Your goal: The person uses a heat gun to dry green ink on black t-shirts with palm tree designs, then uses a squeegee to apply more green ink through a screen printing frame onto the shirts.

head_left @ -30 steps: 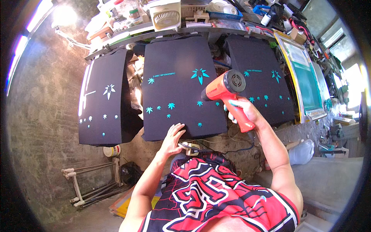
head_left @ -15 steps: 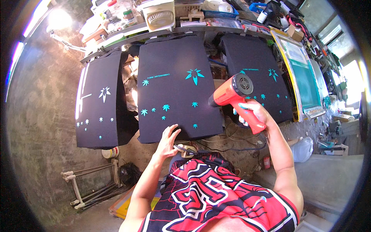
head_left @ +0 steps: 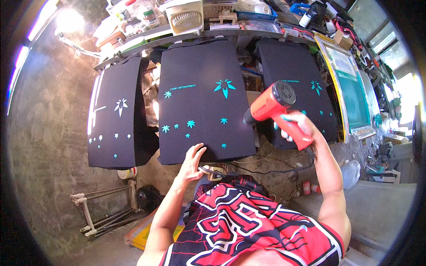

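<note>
A red heat gun (head_left: 267, 103) with a black rear cap is gripped by its handle in my right hand (head_left: 301, 126). Its dark nozzle points left, over the right edge of the middle black shirt (head_left: 199, 66). That shirt lies stretched over a board and bears teal leaf prints (head_left: 224, 88). My left hand (head_left: 192, 163) is at the shirt's near edge, fingers stretched out and holding nothing that I can see; whether the fingertips touch the cloth I cannot tell. More printed black shirts lie at the left (head_left: 116, 119) and at the right (head_left: 284, 66).
A shelf with a white basin (head_left: 184, 17) and jars runs behind the shirts. At the right leans a yellow-edged printing screen (head_left: 350, 95). A dark cord (head_left: 266, 171) hangs below the boards. A metal rack (head_left: 106, 208) stands at the lower left, and a white plastic bag (head_left: 350, 174) lies rightward.
My right hand has moved the heat gun a little to the right, so its nozzle is nearer the middle shirt's right edge. My left hand stays where it was.
</note>
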Available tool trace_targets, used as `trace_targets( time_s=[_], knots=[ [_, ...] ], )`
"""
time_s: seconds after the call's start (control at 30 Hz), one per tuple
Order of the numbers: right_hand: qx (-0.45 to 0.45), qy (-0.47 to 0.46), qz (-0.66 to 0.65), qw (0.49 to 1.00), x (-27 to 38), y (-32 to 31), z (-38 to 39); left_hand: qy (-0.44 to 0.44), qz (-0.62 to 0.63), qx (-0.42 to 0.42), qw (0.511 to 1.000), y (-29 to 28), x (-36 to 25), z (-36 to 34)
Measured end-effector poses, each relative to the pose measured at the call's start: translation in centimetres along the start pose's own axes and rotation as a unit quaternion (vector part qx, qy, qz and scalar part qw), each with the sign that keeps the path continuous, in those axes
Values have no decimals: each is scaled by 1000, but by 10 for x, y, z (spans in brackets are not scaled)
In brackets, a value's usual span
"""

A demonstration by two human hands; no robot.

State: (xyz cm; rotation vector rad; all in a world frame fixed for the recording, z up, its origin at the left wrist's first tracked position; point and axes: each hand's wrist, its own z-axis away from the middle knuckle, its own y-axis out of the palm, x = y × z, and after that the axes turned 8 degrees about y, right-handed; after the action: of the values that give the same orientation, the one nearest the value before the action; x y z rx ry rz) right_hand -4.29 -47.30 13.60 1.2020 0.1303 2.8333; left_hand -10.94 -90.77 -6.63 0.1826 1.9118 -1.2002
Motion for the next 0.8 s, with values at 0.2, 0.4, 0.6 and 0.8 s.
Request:
trace_targets(
  time_s=[0.2,0.4,0.6,0.8],
  knots=[
    [-2,-110,-57,992,54,-10,-64,7,1,-16,1000,-1,0,-2],
    [71,-140,-139,978,96,16,-114,-20,19,-41,999,-2,-3,-4],
    [75,32,-23,996,110,5,-106,-20,20,-59,998,-1,-1,-5],
    [71,-90,3,993,117,12,-120,-53,45,-54,996,-2,0,-4]
  ],
)
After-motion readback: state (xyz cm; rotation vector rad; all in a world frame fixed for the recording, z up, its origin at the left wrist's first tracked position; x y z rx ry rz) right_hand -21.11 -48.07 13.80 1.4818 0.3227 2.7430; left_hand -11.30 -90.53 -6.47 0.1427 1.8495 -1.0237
